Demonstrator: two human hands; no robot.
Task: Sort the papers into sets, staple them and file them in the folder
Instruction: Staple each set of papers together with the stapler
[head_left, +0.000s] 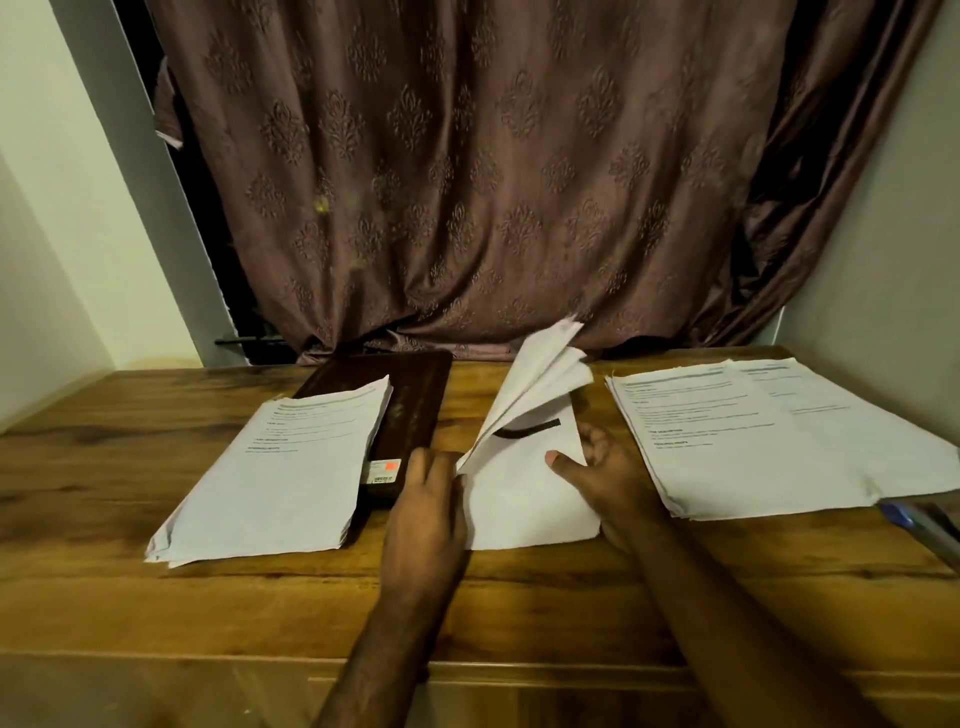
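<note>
A small set of white sheets (524, 488) lies in the middle of the wooden table (104, 519). My left hand (428, 499) holds its left edge, where several upper sheets (540, 379) fan upward. My right hand (608, 467) rests on the bottom sheet with fingers spread. A black bar, possibly a stapler (527, 430), shows under the lifted sheets. A thick paper stack (291, 462) lies at the left, partly over a dark brown folder (410, 400). Another spread of printed sheets (769, 431) lies at the right.
A brown patterned curtain (493, 182) hangs right behind the table. Walls close in at left and right. A blue pen-like object (914, 519) lies at the right table edge. The near strip of the table in front of the papers is bare wood.
</note>
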